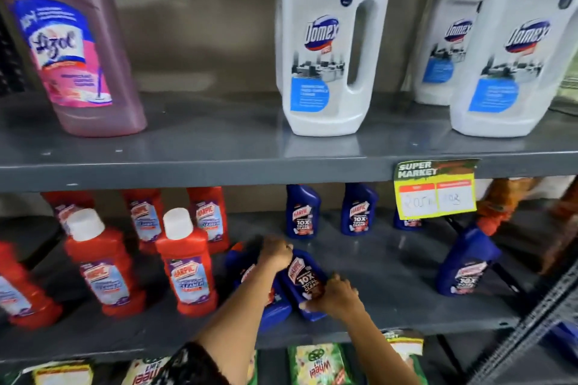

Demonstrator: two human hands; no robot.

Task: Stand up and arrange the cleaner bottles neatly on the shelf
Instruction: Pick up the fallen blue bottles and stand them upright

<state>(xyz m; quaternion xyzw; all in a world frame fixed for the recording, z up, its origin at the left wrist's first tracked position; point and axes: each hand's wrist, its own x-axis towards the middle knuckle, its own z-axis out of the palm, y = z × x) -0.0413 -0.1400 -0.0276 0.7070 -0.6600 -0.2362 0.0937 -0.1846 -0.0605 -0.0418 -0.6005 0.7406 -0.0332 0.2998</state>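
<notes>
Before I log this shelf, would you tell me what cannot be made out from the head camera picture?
- Price tag: handwritten figures too blurred to read.
- Third blue bottle at the back: mostly hidden behind the price tag.
- Second lying blue bottle: largely covered by the left hand and forearm.
- White jugs: tops cut off by the upper edge.
- Detergent packets: cut off by the lower edge.

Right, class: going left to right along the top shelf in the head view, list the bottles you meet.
Pink Lizol bottle → Domex bottle with the handle gap → the rear Domex bottle → the front Domex bottle at the right edge.
</notes>
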